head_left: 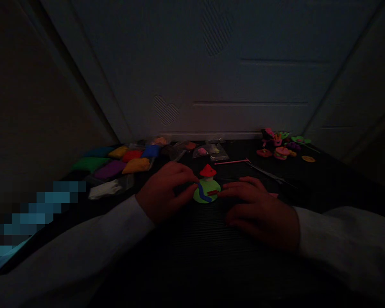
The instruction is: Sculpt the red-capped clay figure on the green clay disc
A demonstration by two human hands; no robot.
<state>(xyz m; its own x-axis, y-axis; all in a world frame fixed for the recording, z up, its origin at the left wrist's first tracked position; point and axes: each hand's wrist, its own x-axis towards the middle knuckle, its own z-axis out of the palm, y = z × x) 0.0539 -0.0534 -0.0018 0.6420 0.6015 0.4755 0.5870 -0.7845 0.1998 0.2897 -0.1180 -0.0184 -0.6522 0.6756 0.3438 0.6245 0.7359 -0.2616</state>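
A small clay model (207,186) stands on the dark ribbed mat (192,239): a light green mound with a blue strip, a small red strip at its right side and a red cone roof on top. My left hand (165,190) curls around its left side, fingertips touching it. My right hand (259,211) lies low on the mat, index finger reaching to the red strip on the model's right side. The scene is very dim.
Bags of coloured clay (122,161) lie at the back left, with a white one (105,189) nearer. A pink stick (232,162) and a thin dark tool (269,174) lie behind the model. Finished clay pieces (282,147) sit back right. A white panelled door (231,85) stands behind.
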